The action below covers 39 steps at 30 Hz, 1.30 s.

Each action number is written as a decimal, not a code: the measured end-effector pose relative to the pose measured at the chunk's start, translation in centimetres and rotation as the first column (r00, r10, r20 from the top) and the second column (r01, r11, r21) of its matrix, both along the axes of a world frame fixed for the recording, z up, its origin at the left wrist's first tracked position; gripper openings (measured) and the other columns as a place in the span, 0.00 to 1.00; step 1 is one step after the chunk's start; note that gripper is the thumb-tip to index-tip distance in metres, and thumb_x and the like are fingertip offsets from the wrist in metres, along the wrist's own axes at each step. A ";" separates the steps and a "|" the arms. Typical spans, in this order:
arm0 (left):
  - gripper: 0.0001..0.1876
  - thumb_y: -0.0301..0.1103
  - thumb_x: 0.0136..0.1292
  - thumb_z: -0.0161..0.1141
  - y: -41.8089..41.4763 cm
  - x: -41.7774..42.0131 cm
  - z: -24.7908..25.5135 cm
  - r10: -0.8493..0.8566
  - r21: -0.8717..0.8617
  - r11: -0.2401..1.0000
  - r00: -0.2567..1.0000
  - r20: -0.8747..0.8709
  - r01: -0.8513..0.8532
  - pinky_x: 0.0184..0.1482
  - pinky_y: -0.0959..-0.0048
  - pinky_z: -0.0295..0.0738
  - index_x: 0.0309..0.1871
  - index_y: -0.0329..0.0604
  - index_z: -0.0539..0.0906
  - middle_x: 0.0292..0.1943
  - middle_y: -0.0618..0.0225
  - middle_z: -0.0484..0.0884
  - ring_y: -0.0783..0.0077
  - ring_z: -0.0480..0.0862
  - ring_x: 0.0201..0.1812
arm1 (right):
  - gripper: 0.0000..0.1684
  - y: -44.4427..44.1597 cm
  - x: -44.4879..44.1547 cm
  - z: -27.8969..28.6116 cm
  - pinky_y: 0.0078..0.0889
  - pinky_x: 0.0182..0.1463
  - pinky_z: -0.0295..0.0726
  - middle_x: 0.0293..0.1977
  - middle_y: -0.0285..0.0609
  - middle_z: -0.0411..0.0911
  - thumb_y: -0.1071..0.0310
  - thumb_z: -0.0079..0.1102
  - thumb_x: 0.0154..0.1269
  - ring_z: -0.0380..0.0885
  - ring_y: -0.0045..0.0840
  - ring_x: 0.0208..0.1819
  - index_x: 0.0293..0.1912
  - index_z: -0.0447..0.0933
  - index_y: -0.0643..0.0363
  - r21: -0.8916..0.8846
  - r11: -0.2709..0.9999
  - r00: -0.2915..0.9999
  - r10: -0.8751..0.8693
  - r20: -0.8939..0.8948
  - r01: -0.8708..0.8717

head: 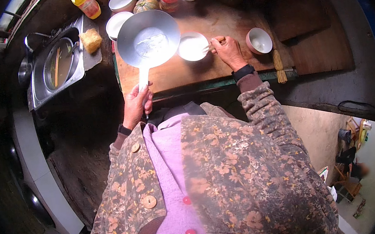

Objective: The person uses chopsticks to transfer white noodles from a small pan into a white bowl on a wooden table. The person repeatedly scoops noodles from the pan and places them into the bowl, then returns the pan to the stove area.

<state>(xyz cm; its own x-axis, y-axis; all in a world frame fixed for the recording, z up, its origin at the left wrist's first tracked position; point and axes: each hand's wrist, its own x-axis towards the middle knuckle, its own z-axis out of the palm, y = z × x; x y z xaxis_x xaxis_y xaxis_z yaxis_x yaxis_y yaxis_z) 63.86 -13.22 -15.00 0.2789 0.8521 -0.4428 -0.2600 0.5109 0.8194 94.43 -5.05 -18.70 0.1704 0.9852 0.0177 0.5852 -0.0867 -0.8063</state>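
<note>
My left hand (137, 100) grips the handle of a wide metal ladle (127, 37), holding it over the left part of a wooden board (176, 78). Inside the ladle is a bright, glossy patch that looks like a little liquid. A pair of chopsticks (208, 48) is in my right hand (228, 52), their tips in a white bowl (185, 56) just right of the ladle. Glare washes out what the bowl holds. Further right on the board, a pink bowl (251, 44) has some white stuff inside.
At left, a metal sink (36, 95) holds a basin of cloudy water with chopsticks; a yellow sponge (91, 40) lies beside it. Behind the ladle stand bowls (122, 2), a small pumpkin (146, 5) and a red-lidded jar (170, 0). Yellowish stalks (279, 66) lie at right. Another person (353, 164) appears far off.
</note>
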 end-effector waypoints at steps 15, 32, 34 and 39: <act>0.13 0.35 0.63 0.50 -0.1 0.0 -0.1 0.045 -0.015 0.999 0.999 -0.014 -0.046 0.12 0.88 0.56 0.46 0.37 0.71 0.21 0.74 0.69 0.87 0.63 0.13 | 0.20 3.3 -1.3 1.6 0.43 0.36 0.73 0.24 0.56 0.74 0.56 0.44 0.56 0.76 0.46 0.31 0.27 0.77 0.61 0.057 0.990 0.971 0.117 0.206 -0.131; 0.13 0.35 0.63 0.49 -0.2 0.1 -0.1 0.054 0.009 0.999 0.998 -0.037 -0.054 0.11 0.87 0.56 0.47 0.38 0.71 0.21 0.73 0.68 0.87 0.63 0.12 | 0.10 0.3 -1.1 -2.3 0.30 0.33 0.75 0.26 0.51 0.76 0.63 0.52 0.55 0.78 0.39 0.31 0.33 0.78 0.58 0.179 0.982 0.996 0.074 -0.050 -0.064; 0.12 0.35 0.64 0.49 -0.3 0.0 -0.2 0.054 0.010 0.999 0.997 -0.046 -0.054 0.11 0.87 0.56 0.46 0.38 0.71 0.21 0.73 0.69 0.87 0.63 0.12 | 0.11 -0.1 -2.6 -1.9 0.30 0.33 0.75 0.26 0.51 0.76 0.63 0.53 0.55 0.78 0.39 0.31 0.33 0.78 0.58 0.117 0.988 0.978 0.122 -0.170 -0.103; 0.12 0.35 0.63 0.49 -0.1 0.0 -0.4 0.054 0.015 0.998 0.998 -0.026 -0.054 0.11 0.87 0.56 0.46 0.38 0.71 0.21 0.73 0.69 0.87 0.63 0.12 | 0.16 -0.7 -2.0 1.2 0.32 0.34 0.75 0.26 0.51 0.77 0.57 0.50 0.56 0.77 0.40 0.29 0.31 0.79 0.59 -0.030 0.973 0.973 0.230 0.029 -0.229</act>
